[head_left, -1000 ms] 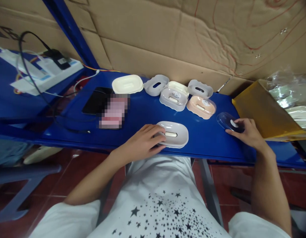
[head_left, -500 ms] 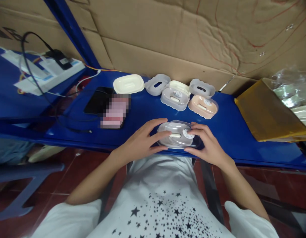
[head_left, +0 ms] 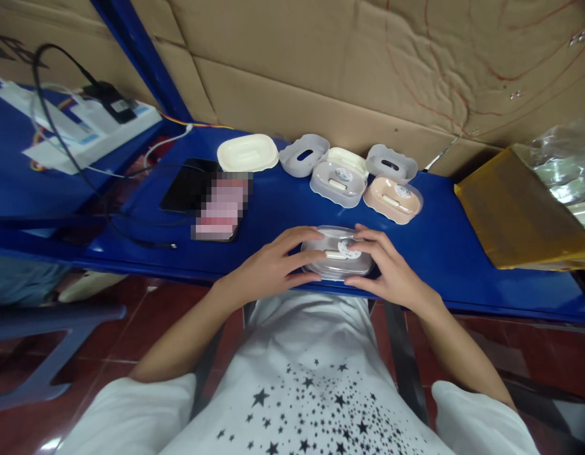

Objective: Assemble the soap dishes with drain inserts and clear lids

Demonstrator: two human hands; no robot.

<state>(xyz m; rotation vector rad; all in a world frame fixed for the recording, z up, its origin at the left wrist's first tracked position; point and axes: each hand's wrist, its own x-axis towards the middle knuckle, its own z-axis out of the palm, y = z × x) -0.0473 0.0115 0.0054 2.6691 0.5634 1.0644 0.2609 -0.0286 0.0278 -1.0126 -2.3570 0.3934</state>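
Observation:
A soap box with a clear lid lies at the front edge of the blue table, a white handle and a round printed label on its top. My left hand grips its left end, thumb at the near side and fingers over the lid. At the right end my right hand holds it the same way, with a finger on the label. The lid sits over a pale base, whose rim is partly hidden by my fingers.
Behind my hands stand a lidded grey soap box, a lidded peach one, grey trays and a cream dish. A phone and power strip lie left. A taped carton stands right.
The clear lid, which jutted out to the right, has slid left and now lines up with the base. My right hand has moved left with it; the left hand keeps its hold.

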